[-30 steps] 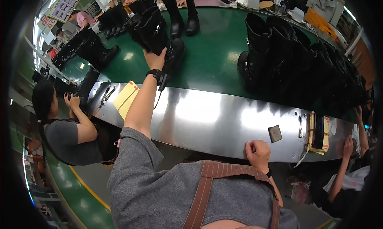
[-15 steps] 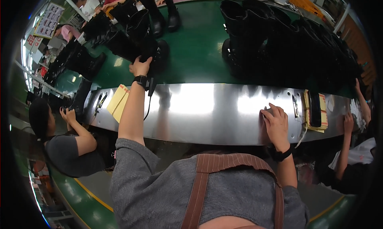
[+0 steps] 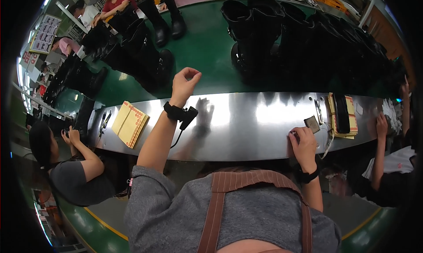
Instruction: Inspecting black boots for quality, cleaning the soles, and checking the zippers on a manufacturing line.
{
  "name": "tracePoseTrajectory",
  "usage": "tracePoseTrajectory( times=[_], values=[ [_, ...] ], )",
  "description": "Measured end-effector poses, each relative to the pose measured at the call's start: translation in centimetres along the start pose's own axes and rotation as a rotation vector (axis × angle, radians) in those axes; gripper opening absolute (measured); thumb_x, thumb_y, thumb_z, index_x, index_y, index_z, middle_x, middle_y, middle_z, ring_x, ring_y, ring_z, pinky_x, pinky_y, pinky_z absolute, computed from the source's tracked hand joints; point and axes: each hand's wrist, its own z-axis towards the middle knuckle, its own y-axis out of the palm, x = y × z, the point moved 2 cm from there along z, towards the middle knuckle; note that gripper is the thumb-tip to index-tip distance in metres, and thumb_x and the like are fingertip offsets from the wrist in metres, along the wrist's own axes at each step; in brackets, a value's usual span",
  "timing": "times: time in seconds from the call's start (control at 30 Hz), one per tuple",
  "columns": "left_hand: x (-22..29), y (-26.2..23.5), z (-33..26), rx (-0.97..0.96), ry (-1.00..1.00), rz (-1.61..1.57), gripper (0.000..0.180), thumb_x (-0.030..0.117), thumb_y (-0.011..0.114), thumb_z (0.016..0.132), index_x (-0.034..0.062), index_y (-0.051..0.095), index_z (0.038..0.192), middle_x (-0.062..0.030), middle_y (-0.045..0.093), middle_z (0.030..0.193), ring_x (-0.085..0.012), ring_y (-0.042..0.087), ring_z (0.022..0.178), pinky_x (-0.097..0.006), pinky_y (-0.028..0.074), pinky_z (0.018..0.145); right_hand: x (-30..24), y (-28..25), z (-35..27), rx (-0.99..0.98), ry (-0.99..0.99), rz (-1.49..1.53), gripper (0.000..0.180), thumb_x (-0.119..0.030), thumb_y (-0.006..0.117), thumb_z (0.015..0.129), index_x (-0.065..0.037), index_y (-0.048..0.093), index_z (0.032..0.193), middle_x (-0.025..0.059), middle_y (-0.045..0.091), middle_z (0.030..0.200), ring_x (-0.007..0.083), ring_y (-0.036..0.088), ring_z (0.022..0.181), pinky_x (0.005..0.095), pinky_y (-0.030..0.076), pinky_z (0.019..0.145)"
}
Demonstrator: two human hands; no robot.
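Raised above a shiny metal counter (image 3: 246,129), the left hand (image 3: 185,82) is loosely curled, fingers bent inward and nothing gripped. A tall black boot (image 3: 150,61) is seen just beyond it on the green belt (image 3: 207,46). The right hand (image 3: 304,145) is laid flat on the counter, fingers spread, beside a small dark square pad (image 3: 312,124). A yellow envelope (image 3: 130,123) is seen left of the raised hand.
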Motion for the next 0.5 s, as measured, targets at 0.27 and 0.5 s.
tracePoseTrajectory(
  times=[0.27, 0.5],
  values=[
    [-1.7, 2.1, -2.6, -0.305, -0.094, 0.01, 0.017, 0.018, 0.069, 0.091, 0.0017, 0.067, 0.09, -0.001, 0.066, 0.081, -0.0082, 0.061, 0.076, -0.023, 0.047, 0.069, -0.6, -1.1, -0.5, 0.025, 0.054, 0.034, 0.022, -0.02, 0.072, 0.082, -0.005, 0.058, 0.074, 0.0089, 0.059, 0.07, 0.0289, 0.059, 0.07, 0.0393, 0.044, 0.063],
    [-3.2, 3.2, -5.3, -0.467, -0.298, -0.113, 0.015, 0.019, 0.065, 0.094, 0.0045, 0.065, 0.093, -0.0039, 0.069, 0.088, -0.0102, 0.066, 0.077, -0.022, 0.047, 0.064, 10.6, -13.4, -0.1, 0.411, 0.407, -0.177, 0.018, -0.025, 0.067, 0.087, -0.008, 0.069, 0.087, 0.0111, 0.068, 0.077, 0.0317, 0.068, 0.076, 0.0404, 0.051, 0.065]
  ],
)
